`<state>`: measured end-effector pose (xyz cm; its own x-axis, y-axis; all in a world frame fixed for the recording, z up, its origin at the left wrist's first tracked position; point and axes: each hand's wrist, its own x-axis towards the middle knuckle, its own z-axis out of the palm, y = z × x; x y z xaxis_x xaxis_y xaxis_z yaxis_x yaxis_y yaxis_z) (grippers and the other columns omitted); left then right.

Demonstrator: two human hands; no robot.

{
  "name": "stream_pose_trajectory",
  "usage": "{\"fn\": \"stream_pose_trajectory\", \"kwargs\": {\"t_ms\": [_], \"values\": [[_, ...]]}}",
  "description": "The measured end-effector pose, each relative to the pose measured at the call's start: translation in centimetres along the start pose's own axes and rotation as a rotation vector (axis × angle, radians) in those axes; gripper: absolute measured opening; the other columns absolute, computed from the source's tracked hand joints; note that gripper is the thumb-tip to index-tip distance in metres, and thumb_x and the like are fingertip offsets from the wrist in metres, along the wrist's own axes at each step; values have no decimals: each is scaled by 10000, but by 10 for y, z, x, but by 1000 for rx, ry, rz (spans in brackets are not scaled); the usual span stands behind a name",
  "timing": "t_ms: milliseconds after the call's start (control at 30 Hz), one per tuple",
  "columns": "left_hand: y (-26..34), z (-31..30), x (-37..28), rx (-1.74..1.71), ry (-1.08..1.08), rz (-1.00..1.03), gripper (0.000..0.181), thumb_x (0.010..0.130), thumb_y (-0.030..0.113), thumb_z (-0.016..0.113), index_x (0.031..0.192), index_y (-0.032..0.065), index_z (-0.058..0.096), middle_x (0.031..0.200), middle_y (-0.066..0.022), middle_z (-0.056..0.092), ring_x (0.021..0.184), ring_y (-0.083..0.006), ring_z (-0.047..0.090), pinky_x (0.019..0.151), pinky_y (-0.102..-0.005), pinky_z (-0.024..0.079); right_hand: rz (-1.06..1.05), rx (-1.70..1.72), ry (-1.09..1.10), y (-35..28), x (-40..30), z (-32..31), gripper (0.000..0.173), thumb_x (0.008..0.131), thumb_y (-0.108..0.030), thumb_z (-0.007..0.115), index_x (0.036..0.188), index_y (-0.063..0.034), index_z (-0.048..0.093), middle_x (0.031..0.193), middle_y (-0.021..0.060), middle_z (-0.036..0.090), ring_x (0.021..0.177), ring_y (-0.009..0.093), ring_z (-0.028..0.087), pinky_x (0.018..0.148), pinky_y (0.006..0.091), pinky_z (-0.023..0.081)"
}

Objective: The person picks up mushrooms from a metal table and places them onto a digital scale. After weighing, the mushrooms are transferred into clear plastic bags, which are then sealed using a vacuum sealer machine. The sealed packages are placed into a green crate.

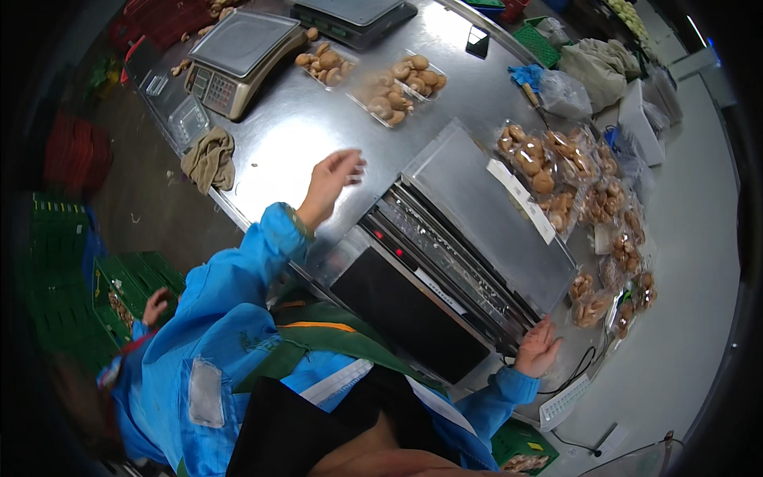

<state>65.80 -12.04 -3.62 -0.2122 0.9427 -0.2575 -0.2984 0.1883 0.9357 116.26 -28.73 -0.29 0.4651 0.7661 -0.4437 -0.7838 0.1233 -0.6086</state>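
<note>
My left hand (332, 186) is empty above the bare steel worktable (274, 152), its fingers slightly bent and a little blurred. My right hand (536, 349), also empty with fingers spread, is at the near right corner of a film wrapping machine (441, 262). The machine has a black plate (411, 315) on my side, a slotted middle with red lights and a flat metal cover (477, 203) behind. Beyond my left hand are open clear trays of brown mushrooms: one tray (326, 65), another (420, 76) and a third (384, 104), whose left part looks hazy.
Film-wrapped mushroom packs (572, 161) crowd the right side. A weighing scale (244, 45), a brown cloth (210, 158) and empty clear trays (189, 121) are at left. A phone (477, 42) lies at the back. A co-worker's hand (156, 307) is near green crates (134, 274).
</note>
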Motion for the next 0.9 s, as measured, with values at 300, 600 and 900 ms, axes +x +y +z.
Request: {"fn": "stream_pose_trajectory", "kwargs": {"t_ms": [300,600,900], "values": [[-68,-56,248,-126,141,-202,407,939,317,548,1269,86,495,1064,-54,559,812,-151,564,635,-260,504,36,-1116,-608,151,6,263,375,953,-187,497,1261,27,485,1032,151,618,765,126,573,657,238,485],[-81,-66,202,-26,211,19,340,921,92,548,1246,12,486,970,-69,578,678,-104,550,566,-226,492,-160,-2194,-861,401,154,384,453,826,-236,613,1142,85,564,1105,273,605,1038,396,592,846,407,491],[2,-75,72,-74,197,100,400,923,67,543,1308,32,439,1080,-95,569,768,-113,587,658,-247,523,-310,-2062,-1103,366,117,366,458,840,-129,570,1248,61,483,878,191,644,800,287,632,727,369,510]]}}
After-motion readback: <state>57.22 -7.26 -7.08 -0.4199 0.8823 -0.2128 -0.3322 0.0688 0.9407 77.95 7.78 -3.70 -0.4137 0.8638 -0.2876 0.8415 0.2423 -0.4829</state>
